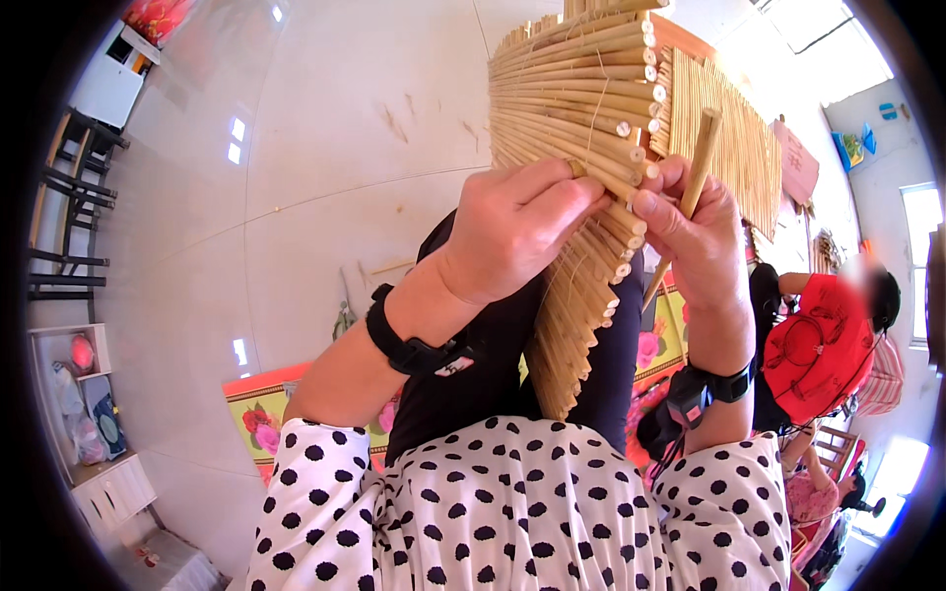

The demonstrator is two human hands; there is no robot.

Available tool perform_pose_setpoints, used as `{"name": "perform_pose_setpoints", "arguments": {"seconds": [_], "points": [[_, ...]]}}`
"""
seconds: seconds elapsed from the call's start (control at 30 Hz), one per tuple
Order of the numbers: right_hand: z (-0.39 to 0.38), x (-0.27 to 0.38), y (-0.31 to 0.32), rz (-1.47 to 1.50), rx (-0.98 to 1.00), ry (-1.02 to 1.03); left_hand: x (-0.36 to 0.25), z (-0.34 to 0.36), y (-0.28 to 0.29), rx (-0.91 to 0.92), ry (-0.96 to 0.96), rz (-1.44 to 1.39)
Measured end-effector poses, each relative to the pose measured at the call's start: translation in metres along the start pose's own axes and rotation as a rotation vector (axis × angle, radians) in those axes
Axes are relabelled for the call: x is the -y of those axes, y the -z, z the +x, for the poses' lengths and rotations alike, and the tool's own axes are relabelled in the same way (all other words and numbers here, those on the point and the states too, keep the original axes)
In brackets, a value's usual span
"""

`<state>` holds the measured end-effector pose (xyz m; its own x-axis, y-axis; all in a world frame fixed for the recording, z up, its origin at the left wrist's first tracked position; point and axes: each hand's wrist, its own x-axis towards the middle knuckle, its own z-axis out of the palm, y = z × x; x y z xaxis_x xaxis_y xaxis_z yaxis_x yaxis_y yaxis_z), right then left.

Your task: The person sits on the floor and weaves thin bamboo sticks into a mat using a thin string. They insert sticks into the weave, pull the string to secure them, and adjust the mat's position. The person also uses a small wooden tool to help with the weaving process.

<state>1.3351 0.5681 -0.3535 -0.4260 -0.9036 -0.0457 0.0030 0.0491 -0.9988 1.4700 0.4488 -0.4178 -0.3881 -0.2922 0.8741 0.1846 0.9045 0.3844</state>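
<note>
A mat of straw-coloured reed sticks (572, 108) is bound side by side with thread and drapes across my lap, its cut ends facing right. My left hand (527, 217) is closed in a pinch over the mat's ridge. A thin thread (595, 113) runs down the sticks to those fingers; their tips are partly hidden. My right hand (705, 227) is closed round a loose, longer reed stick (705, 148), which stands tilted through its grip. The right thumb and fingertips also touch the stick ends at the mat's right edge.
Behind the mat lies another reed sheet (724, 128). A person in a red top (818, 340) sits at the right, with another person (813, 492) further down. Black stools (74, 207) and a white cabinet (108, 483) stand at the left. A flowered mat (261, 419) lies beneath me.
</note>
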Motion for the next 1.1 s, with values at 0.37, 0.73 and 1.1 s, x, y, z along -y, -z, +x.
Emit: {"name": "perform_pose_setpoints", "arguments": {"seconds": [0.37,0.73,1.1], "points": [[-0.019,0.001,0.007,-0.173,-0.094,0.027,-0.005,-0.012,0.002,-0.042,0.186,-0.124],[-0.015,0.003,-0.003,-0.079,-0.096,0.047,-0.005,-0.01,0.004,-0.053,0.143,-0.165],[-0.007,0.003,-0.007,-0.053,-0.066,-0.023,-0.008,0.0,0.003,0.047,-0.039,0.039]]}}
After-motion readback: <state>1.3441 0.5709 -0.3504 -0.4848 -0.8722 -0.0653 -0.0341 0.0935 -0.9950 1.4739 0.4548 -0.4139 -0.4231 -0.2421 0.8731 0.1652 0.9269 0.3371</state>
